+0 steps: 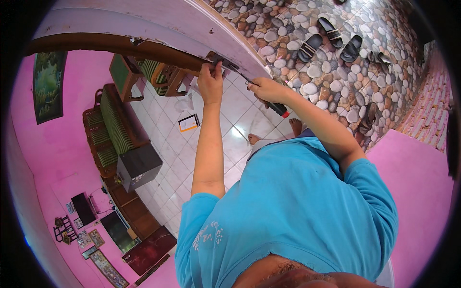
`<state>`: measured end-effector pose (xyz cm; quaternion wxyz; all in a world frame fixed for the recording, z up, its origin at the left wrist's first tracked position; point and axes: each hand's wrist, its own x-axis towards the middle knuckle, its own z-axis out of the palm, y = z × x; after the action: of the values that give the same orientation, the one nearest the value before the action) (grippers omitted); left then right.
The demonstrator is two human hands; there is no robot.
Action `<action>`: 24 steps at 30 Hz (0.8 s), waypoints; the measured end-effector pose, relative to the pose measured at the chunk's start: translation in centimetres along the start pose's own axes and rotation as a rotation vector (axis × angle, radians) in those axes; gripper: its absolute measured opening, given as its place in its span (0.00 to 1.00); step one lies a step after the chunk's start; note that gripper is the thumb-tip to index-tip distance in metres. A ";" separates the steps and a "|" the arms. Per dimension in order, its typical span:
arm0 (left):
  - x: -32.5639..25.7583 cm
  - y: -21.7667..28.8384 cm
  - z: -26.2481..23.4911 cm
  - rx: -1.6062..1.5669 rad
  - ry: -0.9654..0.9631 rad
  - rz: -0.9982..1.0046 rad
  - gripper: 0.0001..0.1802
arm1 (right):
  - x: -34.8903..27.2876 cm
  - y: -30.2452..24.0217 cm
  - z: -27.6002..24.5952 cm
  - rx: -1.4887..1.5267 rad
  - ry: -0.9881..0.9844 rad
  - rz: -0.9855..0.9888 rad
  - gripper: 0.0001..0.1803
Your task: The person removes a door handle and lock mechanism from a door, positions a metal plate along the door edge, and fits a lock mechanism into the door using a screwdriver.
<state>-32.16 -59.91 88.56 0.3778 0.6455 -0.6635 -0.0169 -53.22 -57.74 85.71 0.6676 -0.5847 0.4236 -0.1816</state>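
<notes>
My right hand (269,91) is closed around a screwdriver with a black and red handle (278,108). Its thin shaft slants up and left toward a dark metal fitting (224,62) at the edge of a pale door (189,26). At that fitting, my left hand (211,82) is raised with thumb and fingers pinched on it. Whether the screwdriver's tip sits in a screw is too small to make out. Both forearms are stretched out in front of my blue shirt.
Pebble-patterned floor with several sandals (330,32) lies beyond the door. Inside, white tiles (230,144) carry a small white and orange box (188,123). A green striped sofa (115,120), a dark box-shaped cabinet (139,168) and pink walls are on the left.
</notes>
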 end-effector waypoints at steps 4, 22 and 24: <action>-0.1 0.1 -0.2 -0.023 -0.014 -0.036 0.18 | -3.3 -2.3 -0.6 -0.141 0.048 0.011 0.20; -0.3 0.4 -0.3 -0.046 0.013 -0.029 0.18 | -2.6 -3.8 -0.7 -0.337 0.148 -0.073 0.21; -0.4 0.7 -0.2 -0.092 -0.001 -0.056 0.17 | -2.6 -4.1 -0.7 -0.298 0.137 -0.052 0.21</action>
<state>-32.67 -59.34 88.89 0.4061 0.6458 -0.6439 -0.0585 -54.25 -57.25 90.49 0.5381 -0.6744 0.4750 -0.1732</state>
